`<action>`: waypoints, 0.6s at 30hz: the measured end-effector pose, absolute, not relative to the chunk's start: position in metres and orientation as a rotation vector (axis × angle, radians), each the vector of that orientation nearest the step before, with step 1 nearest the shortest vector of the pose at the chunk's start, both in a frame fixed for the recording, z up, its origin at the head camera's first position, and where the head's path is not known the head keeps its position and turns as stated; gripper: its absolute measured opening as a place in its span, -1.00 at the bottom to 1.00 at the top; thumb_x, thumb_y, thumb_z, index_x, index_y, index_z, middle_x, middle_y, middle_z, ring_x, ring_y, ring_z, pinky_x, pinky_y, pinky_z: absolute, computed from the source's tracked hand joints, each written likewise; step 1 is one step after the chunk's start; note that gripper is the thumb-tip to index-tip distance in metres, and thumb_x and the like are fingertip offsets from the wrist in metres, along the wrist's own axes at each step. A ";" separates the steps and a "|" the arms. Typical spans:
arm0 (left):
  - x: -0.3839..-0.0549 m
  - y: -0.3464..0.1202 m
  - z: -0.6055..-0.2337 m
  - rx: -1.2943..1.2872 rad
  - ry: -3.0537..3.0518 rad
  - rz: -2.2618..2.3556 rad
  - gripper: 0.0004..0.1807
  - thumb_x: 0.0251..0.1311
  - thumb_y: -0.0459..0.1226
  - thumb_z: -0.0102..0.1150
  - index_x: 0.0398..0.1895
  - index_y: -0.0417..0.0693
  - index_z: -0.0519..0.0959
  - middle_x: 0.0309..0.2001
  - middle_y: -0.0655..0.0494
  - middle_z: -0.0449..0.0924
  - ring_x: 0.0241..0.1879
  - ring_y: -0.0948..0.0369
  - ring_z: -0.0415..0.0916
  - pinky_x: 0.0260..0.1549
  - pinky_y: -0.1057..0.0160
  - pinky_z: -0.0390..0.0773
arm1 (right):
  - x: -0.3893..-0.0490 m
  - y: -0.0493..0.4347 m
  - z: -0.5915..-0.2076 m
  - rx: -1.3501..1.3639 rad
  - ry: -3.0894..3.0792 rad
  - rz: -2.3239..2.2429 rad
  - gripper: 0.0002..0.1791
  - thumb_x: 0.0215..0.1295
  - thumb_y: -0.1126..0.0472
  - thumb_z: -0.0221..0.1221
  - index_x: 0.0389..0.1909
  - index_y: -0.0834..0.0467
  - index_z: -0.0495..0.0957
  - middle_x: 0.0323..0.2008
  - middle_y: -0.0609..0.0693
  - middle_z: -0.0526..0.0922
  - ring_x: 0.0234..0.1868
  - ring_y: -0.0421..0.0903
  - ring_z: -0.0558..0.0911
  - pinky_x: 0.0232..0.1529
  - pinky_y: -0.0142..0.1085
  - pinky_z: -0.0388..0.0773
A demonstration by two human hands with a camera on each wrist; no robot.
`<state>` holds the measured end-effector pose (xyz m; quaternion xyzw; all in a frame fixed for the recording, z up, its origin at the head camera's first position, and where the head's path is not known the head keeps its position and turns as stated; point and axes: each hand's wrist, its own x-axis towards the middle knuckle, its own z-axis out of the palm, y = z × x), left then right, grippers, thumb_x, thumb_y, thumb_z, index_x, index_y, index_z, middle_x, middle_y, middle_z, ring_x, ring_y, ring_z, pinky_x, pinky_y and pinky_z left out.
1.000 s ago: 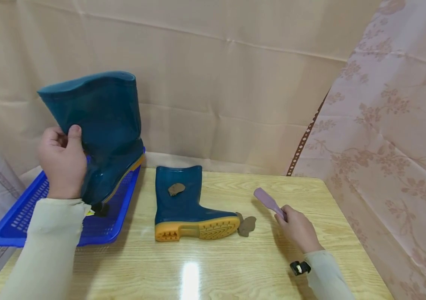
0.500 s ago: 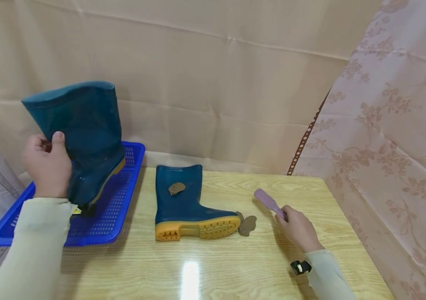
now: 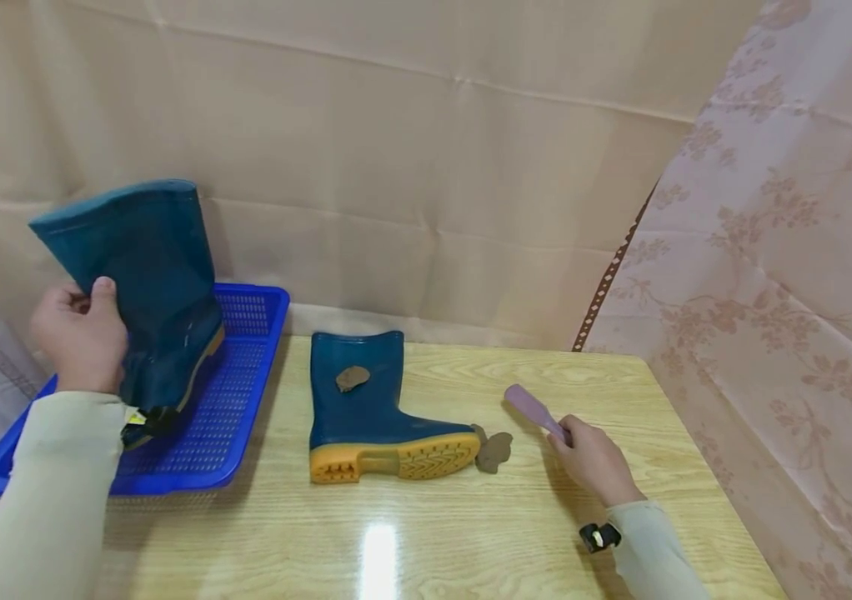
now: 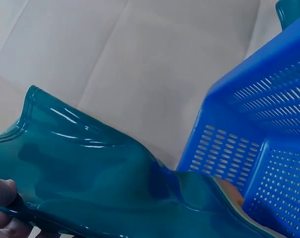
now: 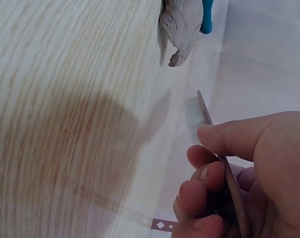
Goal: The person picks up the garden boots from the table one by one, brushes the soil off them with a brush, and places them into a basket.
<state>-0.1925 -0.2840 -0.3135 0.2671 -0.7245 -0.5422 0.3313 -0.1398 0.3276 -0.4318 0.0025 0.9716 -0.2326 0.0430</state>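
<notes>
My left hand pinches the shaft of a teal rubber boot between thumb and fingers. That boot is held tilted, toe down, over and partly inside a blue plastic basket; the left forearm hides part of the toe. In the left wrist view the boot's glossy shaft fills the lower left. My right hand grips a purple-handled brush with pale bristles above the table. Between the hands a second boot lies on its side, yellow sole facing me.
A brown clay-like lump sticks to the lying boot's shaft, and more brown lumps are at its toe. All rest on a wood-grain table. A beige cloth hangs behind, a floral cloth at the right.
My left hand has moved the held boot left and downward, lower over the basket, uncovering more of the basket's right side. The right hand with the brush has barely moved.
</notes>
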 end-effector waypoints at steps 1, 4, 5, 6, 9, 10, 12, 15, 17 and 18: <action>-0.193 -0.285 -0.314 0.706 -1.908 -1.421 -0.70 0.49 -0.02 0.12 -0.44 0.16 0.44 -0.50 0.25 0.32 -0.54 0.34 0.28 -0.62 0.44 0.23 | -0.139 0.327 -0.432 0.008 2.968 -0.716 -0.80 0.53 0.15 0.16 -0.13 0.24 0.56 -0.56 -0.02 0.44 -0.58 -0.12 0.39 -0.57 -0.27 0.29; -0.195 -0.285 -0.315 0.713 -1.947 -1.412 -0.73 0.49 -0.01 0.11 -0.42 0.19 0.45 -0.46 0.26 0.34 -0.51 0.34 0.29 -0.60 0.45 0.27 | -0.139 0.327 -0.433 0.005 2.963 -0.722 -0.80 0.53 0.15 0.16 -0.14 0.24 0.55 -0.56 -0.03 0.44 -0.59 -0.12 0.39 -0.58 -0.28 0.28; -0.196 -0.285 -0.316 0.718 -1.956 -1.410 -0.73 0.49 -0.01 0.11 -0.42 0.21 0.45 -0.44 0.26 0.34 -0.50 0.34 0.30 -0.59 0.45 0.28 | -0.139 0.327 -0.433 0.003 2.963 -0.721 -0.80 0.54 0.15 0.16 -0.15 0.24 0.55 -0.56 -0.03 0.44 -0.59 -0.12 0.38 -0.58 -0.29 0.28; -0.197 -0.284 -0.317 0.722 -1.974 -1.396 -0.73 0.50 -0.01 0.10 -0.42 0.20 0.43 -0.43 0.26 0.34 -0.50 0.34 0.30 -0.59 0.45 0.29 | -0.139 0.327 -0.433 -0.009 2.964 -0.719 -0.80 0.54 0.15 0.16 -0.15 0.24 0.55 -0.56 -0.03 0.44 -0.59 -0.13 0.38 -0.58 -0.29 0.28; -0.199 -0.284 -0.319 0.745 -2.018 -1.391 -0.71 0.51 0.00 0.06 -0.41 0.16 0.40 -0.40 0.22 0.33 -0.50 0.33 0.31 -0.60 0.44 0.31 | -0.140 0.326 -0.434 -0.024 2.969 -0.716 -0.80 0.54 0.15 0.15 -0.16 0.24 0.55 -0.57 -0.04 0.44 -0.60 -0.14 0.38 -0.59 -0.31 0.27; -0.199 -0.284 -0.320 0.751 -2.023 -1.402 -0.71 0.52 0.00 0.05 -0.40 0.14 0.40 -0.40 0.20 0.33 -0.50 0.33 0.31 -0.60 0.43 0.31 | -0.140 0.325 -0.434 -0.029 2.969 -0.716 -0.80 0.54 0.15 0.15 -0.16 0.24 0.55 -0.57 -0.04 0.44 -0.60 -0.14 0.38 -0.59 -0.31 0.27; -0.200 -0.286 -0.322 0.768 -2.026 -1.443 -0.72 0.52 0.00 0.03 -0.37 0.14 0.41 -0.38 0.19 0.36 -0.51 0.35 0.35 -0.60 0.45 0.36 | -0.140 0.324 -0.434 -0.038 2.968 -0.716 -0.80 0.54 0.16 0.15 -0.17 0.24 0.55 -0.57 -0.03 0.44 -0.60 -0.14 0.38 -0.59 -0.31 0.28; -0.200 -0.293 -0.324 0.797 -2.025 -1.562 -0.77 0.53 0.01 0.00 -0.30 0.18 0.44 -0.32 0.23 0.41 -0.46 0.36 0.42 -0.56 0.48 0.44 | -0.140 0.324 -0.435 -0.032 2.961 -0.720 -0.81 0.55 0.16 0.14 -0.18 0.23 0.54 -0.57 -0.03 0.44 -0.60 -0.14 0.38 -0.59 -0.30 0.28; -0.198 -0.301 -0.326 0.829 -2.084 -1.593 -0.79 0.54 0.06 -0.05 -0.24 0.25 0.43 -0.26 0.24 0.42 -0.44 0.37 0.47 -0.55 0.44 0.51 | -0.140 0.323 -0.435 -0.031 2.958 -0.723 -0.81 0.55 0.16 0.14 -0.18 0.23 0.54 -0.57 -0.03 0.44 -0.60 -0.13 0.38 -0.60 -0.30 0.28; -0.198 -0.305 -0.327 0.842 -2.109 -1.595 -0.77 0.54 0.08 -0.07 -0.24 0.24 0.42 -0.25 0.22 0.42 -0.46 0.37 0.49 -0.56 0.41 0.54 | -0.140 0.323 -0.436 -0.032 2.957 -0.725 -0.80 0.55 0.16 0.13 -0.17 0.24 0.54 -0.57 -0.03 0.44 -0.61 -0.13 0.38 -0.60 -0.30 0.28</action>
